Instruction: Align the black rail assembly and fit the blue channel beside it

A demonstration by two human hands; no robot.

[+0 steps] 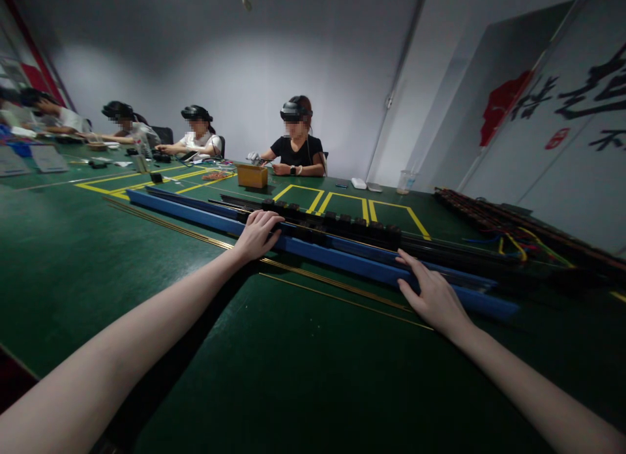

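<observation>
A long blue channel (337, 257) lies slantwise across the green table, with a row of black blocks (345, 220) along its far side. My left hand (257, 235) reaches over its middle, fingers slightly bent across the top and thumb apart from them. A thin brass-coloured rod (337, 236) runs along the channel between my hands. My right hand (433, 294) rests at the right part of the channel, index finger and thumb spread, the fingertip near the rod's end. Several loose brass-coloured rods (337, 287) lie on the near side.
Yellow tape rectangles (342, 194) mark the green table (313, 369). Beyond them stand a small brown box (252, 176) and a plastic cup (405, 181). Dark bundled strips with coloured wires (518, 245) lie at right. Several people wearing headsets sit along the far side.
</observation>
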